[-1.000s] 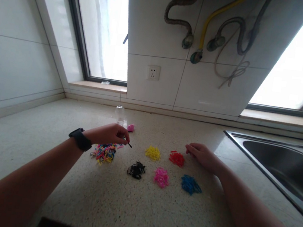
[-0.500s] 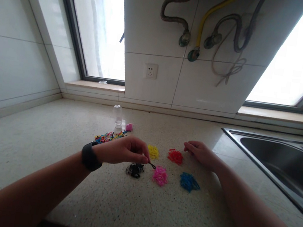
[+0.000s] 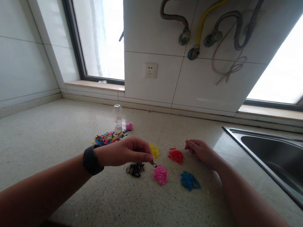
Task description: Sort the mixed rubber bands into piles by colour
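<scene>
My left hand [image 3: 131, 153], a dark band around its wrist, pinches a small black rubber band [image 3: 154, 165] between thumb and fingers. The band hangs just above the pile of pink rubber bands [image 3: 161, 175]. Below the hand lies a pile of black rubber bands [image 3: 135, 170]; behind its fingertips is a yellow pile [image 3: 153, 151], partly hidden. My right hand [image 3: 199, 150] rests with curled fingers beside the red rubber bands [image 3: 176, 155]. Whether those fingers hold anything is hidden. Blue rubber bands [image 3: 189, 181] lie nearer me. A mixed-colour heap [image 3: 108, 137] sits behind my left wrist.
A clear plastic bottle [image 3: 117, 116] stands behind the mixed heap, with a pink cap [image 3: 129, 126] beside it. At the right a steel sink [image 3: 272, 153] is set into the speckled counter [image 3: 137, 213]. The tiled wall carries a socket [image 3: 150, 70] and hoses.
My left hand has shifted slightly to the right with the black rubber band, which now hangs closer over the pink pile's edge. My right hand stays nearly in place.
</scene>
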### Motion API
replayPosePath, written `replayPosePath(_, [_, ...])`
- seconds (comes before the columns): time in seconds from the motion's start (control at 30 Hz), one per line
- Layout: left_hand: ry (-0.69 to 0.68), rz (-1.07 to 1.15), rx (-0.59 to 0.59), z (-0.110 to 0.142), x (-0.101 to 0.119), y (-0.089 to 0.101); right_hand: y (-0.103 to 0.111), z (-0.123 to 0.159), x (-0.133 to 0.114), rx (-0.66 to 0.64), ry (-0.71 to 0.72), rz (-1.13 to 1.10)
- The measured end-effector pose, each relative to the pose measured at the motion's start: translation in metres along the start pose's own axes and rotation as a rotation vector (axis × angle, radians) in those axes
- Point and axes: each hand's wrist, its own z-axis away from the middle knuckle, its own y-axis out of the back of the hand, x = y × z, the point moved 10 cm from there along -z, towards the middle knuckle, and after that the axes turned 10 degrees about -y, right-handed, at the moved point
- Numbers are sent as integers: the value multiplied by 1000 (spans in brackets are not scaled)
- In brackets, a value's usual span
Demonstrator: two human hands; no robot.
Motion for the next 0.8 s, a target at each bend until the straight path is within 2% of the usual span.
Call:
replayPosePath(0.17, [3,15,14,0,3,-2,-1,-1,1,-9,-3,-30])
replayPosePath(0.5, [52,22,15,0,-9,-11,4,-6,10,6,-21,-114])
replayPosePath(0.8, [47,7,27,-1,-9,-9,5,-6,9,10,-18,-115])
